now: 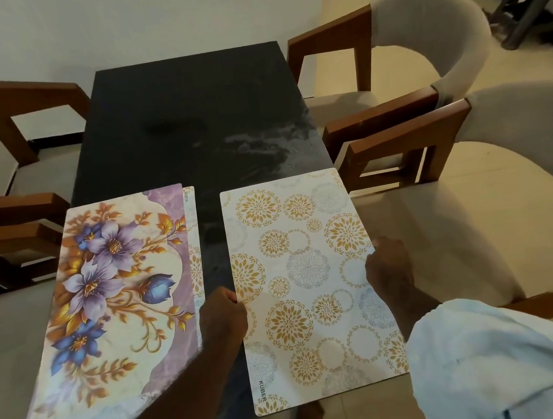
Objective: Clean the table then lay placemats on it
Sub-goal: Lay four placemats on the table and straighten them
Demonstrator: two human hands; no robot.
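Left hand (223, 310) and right hand (390, 265) both gripped the gold-circle placemat (306, 274), one on each long edge.
Left hand: fingers curled, pinching the mat's left edge about midway. Right hand: closed on the right edge, opposite. The mat sat over the near right part of the dark tabletop (188, 116); I could not tell whether it lay flat or was slightly lifted. The floral placemat (112, 297) lay on the near left, with the left forearm crossing its near corner. A second patterned mat (193, 225) showed as a strip along the floral mat's right edge, beneath it. There were pale smears on the tabletop's right side. Wood-armed chairs (396, 120) stood on both sides.
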